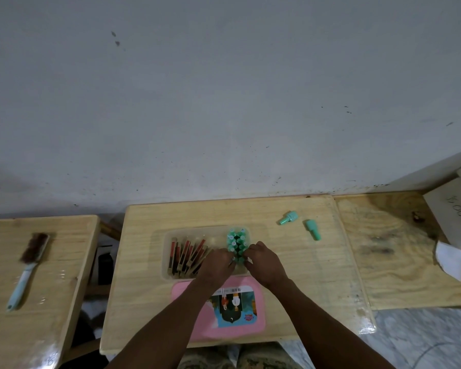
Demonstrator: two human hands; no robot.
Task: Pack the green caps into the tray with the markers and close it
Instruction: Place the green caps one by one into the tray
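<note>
A clear plastic tray (167,249) sits mid-table with red and black markers (186,255) lying in its left part. Several green caps (236,242) stand packed in two rows in its right part. My left hand (217,262) and my right hand (262,259) meet at the near end of the cap rows, fingertips pinched around the nearest caps. Two more green caps lie loose on the table to the right: one (288,217) further back, one (312,229) nearer. The pink lid (258,323) with a picture label lies flat just in front of the tray, partly under my forearms.
A brush (28,265) with a pale blue handle lies on the separate table at left. A plywood board (391,251) adjoins on the right, carrying a cardboard box (453,209) and a white paper scrap (451,259). A wall runs right behind the tables.
</note>
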